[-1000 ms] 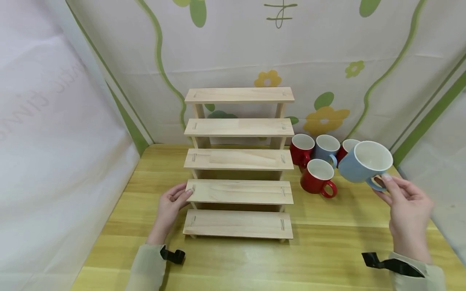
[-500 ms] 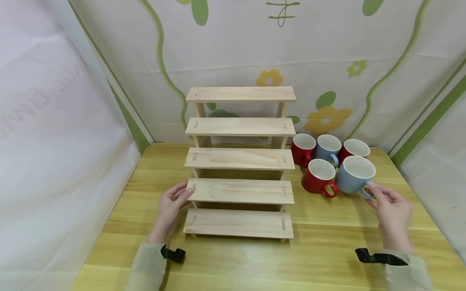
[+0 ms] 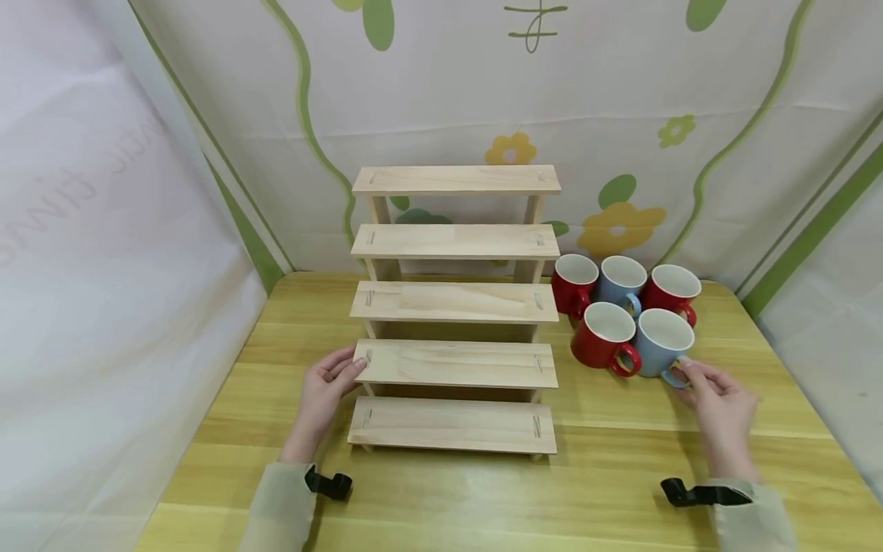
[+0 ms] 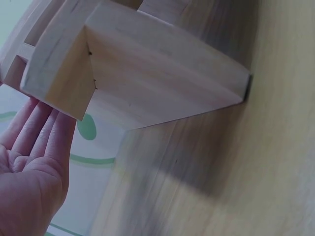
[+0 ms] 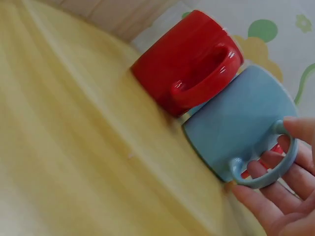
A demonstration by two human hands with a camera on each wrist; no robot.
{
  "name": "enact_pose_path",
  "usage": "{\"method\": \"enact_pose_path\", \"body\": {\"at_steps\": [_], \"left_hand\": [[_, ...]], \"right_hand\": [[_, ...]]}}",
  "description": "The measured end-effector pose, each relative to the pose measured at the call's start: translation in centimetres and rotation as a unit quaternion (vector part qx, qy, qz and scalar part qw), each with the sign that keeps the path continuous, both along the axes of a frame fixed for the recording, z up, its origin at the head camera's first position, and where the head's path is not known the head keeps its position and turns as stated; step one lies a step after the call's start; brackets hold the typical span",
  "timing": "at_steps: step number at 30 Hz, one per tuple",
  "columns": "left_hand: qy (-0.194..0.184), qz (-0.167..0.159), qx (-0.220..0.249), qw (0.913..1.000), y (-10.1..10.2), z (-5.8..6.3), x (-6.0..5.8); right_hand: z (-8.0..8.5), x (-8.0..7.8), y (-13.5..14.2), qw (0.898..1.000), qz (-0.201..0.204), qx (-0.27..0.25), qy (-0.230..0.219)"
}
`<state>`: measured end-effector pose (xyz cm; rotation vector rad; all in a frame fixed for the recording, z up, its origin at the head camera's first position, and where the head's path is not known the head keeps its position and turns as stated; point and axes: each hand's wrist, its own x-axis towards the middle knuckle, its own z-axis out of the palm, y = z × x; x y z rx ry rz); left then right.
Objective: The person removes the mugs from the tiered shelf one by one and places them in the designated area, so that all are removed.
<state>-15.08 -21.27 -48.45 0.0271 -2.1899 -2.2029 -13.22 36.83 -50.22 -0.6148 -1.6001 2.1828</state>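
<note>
My right hand (image 3: 724, 410) holds a light blue mug (image 3: 661, 345) by its handle. In the right wrist view the thumb is on top of the handle (image 5: 290, 160) and the fingers lie around it. The mug stands upright on the table beside a red mug (image 3: 599, 343). At the left my left hand (image 3: 326, 387) grips the end of the second-lowest board of a five-step wooden display shelf (image 3: 455, 364), thumb on top. In the left wrist view the fingers (image 4: 42, 130) reach under the board; the thumb is hidden there.
Behind the two front mugs stand a red mug (image 3: 569, 287), a blue mug (image 3: 617, 284) and another red mug (image 3: 667, 290). A printed cloth (image 3: 441, 92) hangs behind the wooden table (image 3: 483, 498), with white cloth walls at both sides.
The right hand has brought the blue mug down and left, from above the other mugs to the table beside the front red mug. The left hand stays on the shelf.
</note>
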Motion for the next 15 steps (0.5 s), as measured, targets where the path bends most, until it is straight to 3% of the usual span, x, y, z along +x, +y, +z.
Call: {"method": "enact_pose_path", "body": {"at_steps": [5,7,9,11,15], "left_hand": [[0.000,-0.001,-0.001,1.0000,0.0,0.1,0.1],[-0.002,-0.003,-0.006,1.0000,-0.1,0.2,0.1],[-0.002,-0.003,-0.022,0.9998,-0.3,0.3,0.2],[0.009,0.001,-0.045,0.9989,-0.9,0.6,0.2],[0.069,0.028,-0.133,0.9884,-2.8,2.1,-0.1]], "right_hand": [[-0.6,0.0,-0.4,1.000,-0.021,0.004,-0.002],[-0.6,0.1,-0.2,0.999,-0.018,0.037,-0.012],[-0.5,0.4,0.2,0.994,0.003,0.103,-0.026],[-0.2,0.6,0.9,0.979,0.031,0.198,-0.042],[1.8,0.8,2.4,0.923,0.074,0.374,-0.058]]}}
